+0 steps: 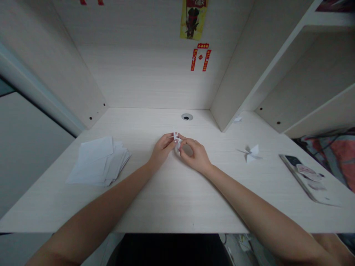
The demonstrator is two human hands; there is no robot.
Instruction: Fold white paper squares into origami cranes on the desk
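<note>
Between my two hands, just above the middle of the desk, is a small piece of folded white paper (178, 145). My left hand (163, 148) pinches it from the left with the fingertips. From the right, my right hand (195, 154) grips it between thumb and curled fingers. Fingers cover much of the paper, so its full shape is hidden. Off to the right, a folded white paper crane (252, 154) rests on the desk, apart from both hands. A loose stack of white paper sheets (95, 159) lies left of my left hand.
A phone (307, 181) lies at the desk's right side. Behind my hands, a round cable hole (187, 116) is set in the desk (172, 207). An upright panel (235, 70) stands at the back right. Patterned cloth (332, 155) is bunched at the far right.
</note>
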